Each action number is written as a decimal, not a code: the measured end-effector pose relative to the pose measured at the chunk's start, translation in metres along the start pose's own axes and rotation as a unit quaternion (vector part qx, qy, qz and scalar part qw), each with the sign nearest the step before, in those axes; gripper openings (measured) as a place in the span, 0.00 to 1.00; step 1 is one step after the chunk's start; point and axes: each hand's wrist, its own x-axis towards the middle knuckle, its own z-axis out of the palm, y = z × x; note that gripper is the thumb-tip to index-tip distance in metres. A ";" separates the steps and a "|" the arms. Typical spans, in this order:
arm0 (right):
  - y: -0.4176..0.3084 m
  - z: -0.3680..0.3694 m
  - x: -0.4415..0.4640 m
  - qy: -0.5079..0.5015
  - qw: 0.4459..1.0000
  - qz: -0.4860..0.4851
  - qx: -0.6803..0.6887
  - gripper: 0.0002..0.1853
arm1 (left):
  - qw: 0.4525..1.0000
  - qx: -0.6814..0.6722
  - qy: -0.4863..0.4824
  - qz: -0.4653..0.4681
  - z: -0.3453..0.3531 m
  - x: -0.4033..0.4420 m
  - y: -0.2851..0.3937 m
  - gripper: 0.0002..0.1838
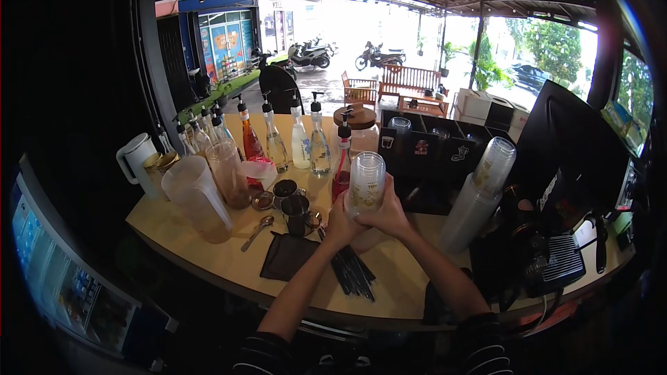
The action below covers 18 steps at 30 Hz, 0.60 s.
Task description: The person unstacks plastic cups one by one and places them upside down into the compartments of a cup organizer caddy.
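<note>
A stack of clear plastic cups [367, 179] with gold print is held upright between my two hands over the counter. My left hand [341, 221] wraps the lower left side of the stack. From the right, my right hand [388, 212] closes round its base. Just behind the stack stands a pump bottle [342, 160] with red syrup. Below my hands lies a bundle of black wrapped straws [353, 274], beside a folded dark cloth [287, 255]. Another, taller stack of cups [475, 198] leans to the right of my hands.
Several syrup pump bottles [276, 140] line the back left. Plastic pitchers [197, 198], metal cups [295, 212] and a spoon [257, 232] sit at left. A black divided organizer [445, 160] stands behind; a monitor [552, 146] and a drip tray [564, 258] are at right.
</note>
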 end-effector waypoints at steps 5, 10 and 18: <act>-0.007 0.001 -0.002 0.019 0.999 0.015 0.033 0.55 | 1.000 0.003 -0.003 0.007 0.001 -0.001 0.000 0.47; -0.037 -0.010 0.017 0.033 0.999 0.002 0.038 0.52 | 1.000 0.010 -0.018 0.002 -0.001 -0.002 0.008 0.48; -0.068 -0.048 0.037 0.039 0.995 -0.082 0.031 0.52 | 0.997 0.021 -0.058 0.039 -0.022 0.008 0.012 0.56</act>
